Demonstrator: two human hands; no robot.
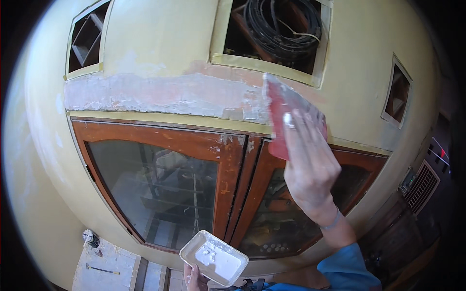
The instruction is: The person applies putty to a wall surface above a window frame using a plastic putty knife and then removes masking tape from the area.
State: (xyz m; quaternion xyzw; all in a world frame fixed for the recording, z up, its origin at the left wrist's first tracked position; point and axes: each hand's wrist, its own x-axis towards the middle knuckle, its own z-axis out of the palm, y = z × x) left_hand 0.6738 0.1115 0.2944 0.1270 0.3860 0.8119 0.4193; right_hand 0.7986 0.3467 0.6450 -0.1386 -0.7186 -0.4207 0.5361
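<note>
My right hand is raised against the wall, its fingers stretched over the face of a wide red putty spreader. White paste coats the spreader's edge and one of my fingertips. The spreader's upper left edge meets the right end of a whitish-pink filler strip, which runs along the wall above a wooden double door. Low in the view, my left hand grips the near left edge of a shallow cream tray. White putty lies in the tray. Most of my left hand's fingers are hidden beneath it.
Below the strip stand brown wooden doors with glass panes. Coiled black cable fills a taped wall opening above. Smaller openings sit at left and right. At lower left, a small brush and a can rest on a pale surface.
</note>
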